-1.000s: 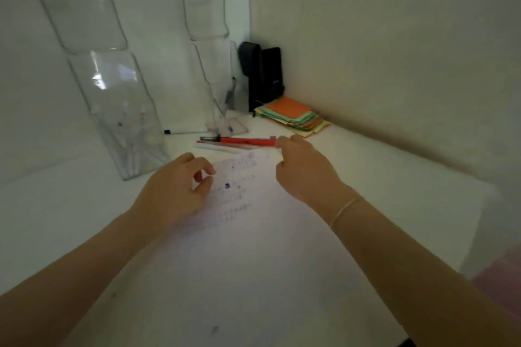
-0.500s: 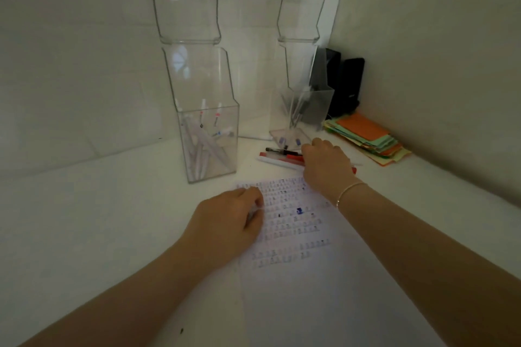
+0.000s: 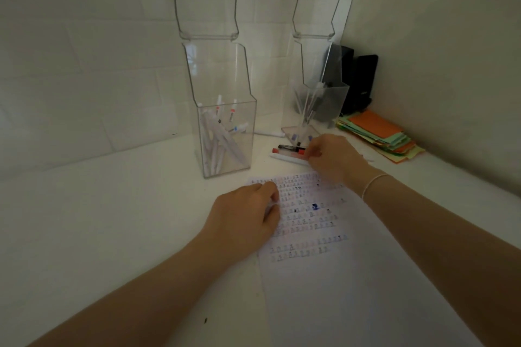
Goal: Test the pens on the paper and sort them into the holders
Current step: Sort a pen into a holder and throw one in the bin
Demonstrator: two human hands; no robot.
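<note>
The right hand (image 3: 332,160) reaches the loose pens (image 3: 290,153) on the worktop (image 3: 112,220), fingers curled at their ends; whether they grip one I cannot tell. The left hand (image 3: 245,220) rests loosely curled on the paper (image 3: 338,276), with both clear holders (image 3: 225,132) just beyond the fingers.

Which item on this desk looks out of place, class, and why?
A white pen lies alone on the desk between the two clear holders, apart from the loose pens by the right hand. Nothing looks spilled or damaged.
</note>
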